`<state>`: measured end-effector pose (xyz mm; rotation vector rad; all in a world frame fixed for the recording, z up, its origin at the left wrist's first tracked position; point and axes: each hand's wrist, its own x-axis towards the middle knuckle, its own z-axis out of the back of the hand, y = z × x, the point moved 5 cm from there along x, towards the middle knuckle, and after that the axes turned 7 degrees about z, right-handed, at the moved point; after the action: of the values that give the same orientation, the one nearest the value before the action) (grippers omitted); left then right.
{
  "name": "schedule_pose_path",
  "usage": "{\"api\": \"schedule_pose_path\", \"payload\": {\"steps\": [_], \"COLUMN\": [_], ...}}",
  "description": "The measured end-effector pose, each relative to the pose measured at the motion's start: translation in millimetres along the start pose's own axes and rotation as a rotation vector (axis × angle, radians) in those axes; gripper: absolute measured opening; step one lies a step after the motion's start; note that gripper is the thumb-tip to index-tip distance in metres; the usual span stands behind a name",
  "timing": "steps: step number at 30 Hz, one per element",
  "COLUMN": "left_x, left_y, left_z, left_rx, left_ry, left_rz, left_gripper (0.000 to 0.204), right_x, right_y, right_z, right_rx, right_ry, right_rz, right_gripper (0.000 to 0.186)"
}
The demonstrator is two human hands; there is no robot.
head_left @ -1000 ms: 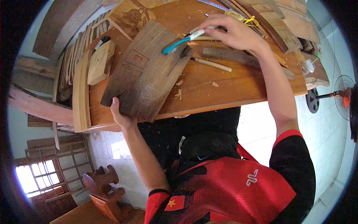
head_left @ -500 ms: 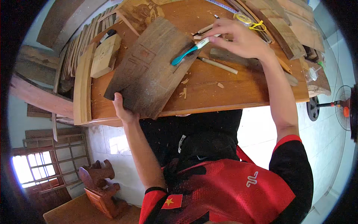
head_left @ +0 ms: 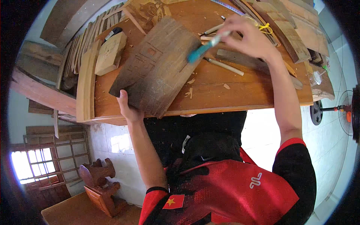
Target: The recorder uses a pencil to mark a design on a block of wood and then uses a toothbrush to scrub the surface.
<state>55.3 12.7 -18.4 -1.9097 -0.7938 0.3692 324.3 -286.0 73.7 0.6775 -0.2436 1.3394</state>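
Observation:
A dark brown wooden board [head_left: 153, 71] with carved grooves and a small sunken rectangle lies tilted at the bench's front edge, its near end jutting out. My left hand [head_left: 129, 109] grips its near left corner, thumb on top and fingers hidden beneath. Above the board's far right side is a teal and white toothbrush [head_left: 200, 50], smeared by motion. My right hand [head_left: 249, 39] pinches its white end; whether the teal end touches the wood I cannot tell. A pale wooden-handled chisel [head_left: 225, 66] lies just right of the board.
Wood shavings [head_left: 190, 93] are scattered on the orange-brown bench [head_left: 243, 93]. A pale wood block [head_left: 111, 53] and stacked strips stand at the left. A grey-brown strip [head_left: 242, 60] lies under my right forearm. Planks [head_left: 285, 30] fill the back right; a fan [head_left: 347, 112] stands beyond.
The toothbrush has moved right and slightly up along the board with my right hand, and it is now blurred. My left hand still holds the same corner.

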Motion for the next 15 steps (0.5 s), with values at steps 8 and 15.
{"api": "schedule_pose_path", "payload": {"steps": [8,15], "left_x": [-7,-11], "left_y": [-7,-15], "left_z": [-1,-3], "left_rx": [0.004,-0.070], "left_ry": [-0.078,-0.226], "left_rz": [-0.003,0.037], "left_gripper": [0.074,0.082], "right_x": [6,5], "right_y": [-1,1], "right_z": [9,4], "right_rx": [-0.002,0.021], "right_ry": [-0.203,-0.128], "right_rz": [-0.075,-0.035], "right_gripper": [0.023,0.022]}}
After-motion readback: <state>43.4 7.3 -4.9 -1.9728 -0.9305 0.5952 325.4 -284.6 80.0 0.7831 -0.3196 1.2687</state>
